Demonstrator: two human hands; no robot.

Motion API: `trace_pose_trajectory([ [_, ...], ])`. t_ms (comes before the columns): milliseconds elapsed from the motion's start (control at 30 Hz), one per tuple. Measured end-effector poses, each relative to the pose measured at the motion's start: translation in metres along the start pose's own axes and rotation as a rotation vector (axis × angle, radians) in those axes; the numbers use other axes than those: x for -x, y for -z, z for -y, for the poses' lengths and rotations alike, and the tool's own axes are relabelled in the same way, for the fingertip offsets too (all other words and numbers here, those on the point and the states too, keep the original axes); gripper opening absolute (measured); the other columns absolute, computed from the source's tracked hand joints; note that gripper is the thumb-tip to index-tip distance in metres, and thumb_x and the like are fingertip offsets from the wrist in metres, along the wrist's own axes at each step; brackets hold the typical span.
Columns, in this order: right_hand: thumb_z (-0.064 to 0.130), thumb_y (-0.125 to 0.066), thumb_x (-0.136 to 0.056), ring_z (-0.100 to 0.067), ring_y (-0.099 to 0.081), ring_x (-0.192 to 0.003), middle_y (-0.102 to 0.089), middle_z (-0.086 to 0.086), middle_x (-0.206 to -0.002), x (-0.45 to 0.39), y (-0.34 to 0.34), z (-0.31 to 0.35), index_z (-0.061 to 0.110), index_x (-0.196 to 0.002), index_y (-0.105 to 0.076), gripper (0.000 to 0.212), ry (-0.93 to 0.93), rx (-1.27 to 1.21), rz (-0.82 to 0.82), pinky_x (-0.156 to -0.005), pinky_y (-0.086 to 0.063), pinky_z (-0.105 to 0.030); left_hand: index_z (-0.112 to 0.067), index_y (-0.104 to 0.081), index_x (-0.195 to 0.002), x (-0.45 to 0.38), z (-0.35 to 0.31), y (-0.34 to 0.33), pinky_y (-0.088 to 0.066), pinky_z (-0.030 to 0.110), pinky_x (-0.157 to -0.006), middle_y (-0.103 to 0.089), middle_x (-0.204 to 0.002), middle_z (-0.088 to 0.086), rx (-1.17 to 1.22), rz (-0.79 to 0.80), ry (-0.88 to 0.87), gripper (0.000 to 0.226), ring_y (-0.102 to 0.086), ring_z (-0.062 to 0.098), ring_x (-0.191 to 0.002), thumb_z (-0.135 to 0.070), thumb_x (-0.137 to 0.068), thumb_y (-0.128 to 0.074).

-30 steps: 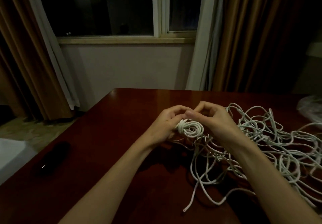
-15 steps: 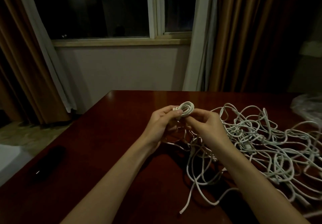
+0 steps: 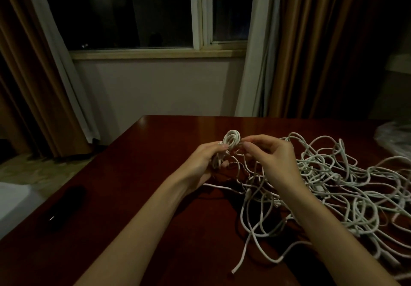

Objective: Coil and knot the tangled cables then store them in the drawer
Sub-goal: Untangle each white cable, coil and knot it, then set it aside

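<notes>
A dark red table stands before a night window with brown curtains. The small white coil is now upright above the table, while a second ago it lay flat and low between the hands. The left hand grips its lower part; the right hand pinches a strand just beside it. I judge the knotting of this coil is going on. The tangled cables lie at the right, and no drawer is seen.
</notes>
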State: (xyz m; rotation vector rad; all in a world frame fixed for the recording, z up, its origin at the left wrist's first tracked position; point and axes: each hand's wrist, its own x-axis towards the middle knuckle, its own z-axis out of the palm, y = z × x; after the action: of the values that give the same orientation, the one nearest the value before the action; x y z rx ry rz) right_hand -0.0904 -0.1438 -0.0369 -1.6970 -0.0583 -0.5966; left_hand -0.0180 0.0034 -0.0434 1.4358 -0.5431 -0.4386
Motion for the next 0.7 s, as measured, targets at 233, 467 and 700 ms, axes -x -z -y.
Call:
trace_pose_trajectory([
  [233, 0.005, -0.062, -0.088, -0.015, -0.072, -0.085, -0.074, -0.009, -0.089, -0.002, 0.005, 0.001, 0.006, -0.094, -0.07, 0.01, -0.215, -0.319, -0.027, -0.075, -0.057, -0.02, -0.015, -0.072, -0.103, 0.001, 0.0, -0.004, -0.037, 0.033, -0.077, -0.062, -0.098, 0.008, -0.123, 0.005, -0.045, 0.028, -0.048, 0.025, -0.09, -0.021, -0.1, -0.045],
  [467, 0.007, -0.062, -0.089, -0.019, -0.072, -0.085, -0.073, -0.013, -0.098, -0.001, -0.002, -0.002, 0.008, -0.096, -0.068, 0.009, -0.357, -0.467, -0.022, -0.063, -0.054, -0.018, -0.006, -0.065, -0.107, 0.002, 0.002, -0.004, -0.046, 0.021, -0.071, -0.065, -0.094, 0.005, -0.224, 0.017, -0.067, 0.022, -0.058, 0.015, -0.083, -0.016, -0.099, -0.047],
  [700, 0.025, -0.065, -0.089, -0.012, -0.07, -0.093, -0.073, -0.001, -0.097, 0.0, -0.007, 0.0, 0.014, -0.102, -0.07, 0.018, -0.225, -0.206, 0.042, -0.075, -0.057, -0.025, -0.012, -0.063, -0.105, 0.001, 0.005, -0.011, -0.05, 0.017, -0.069, -0.066, -0.087, -0.002, -0.225, -0.056, -0.126, 0.017, -0.064, 0.006, -0.078, -0.008, -0.098, -0.048],
])
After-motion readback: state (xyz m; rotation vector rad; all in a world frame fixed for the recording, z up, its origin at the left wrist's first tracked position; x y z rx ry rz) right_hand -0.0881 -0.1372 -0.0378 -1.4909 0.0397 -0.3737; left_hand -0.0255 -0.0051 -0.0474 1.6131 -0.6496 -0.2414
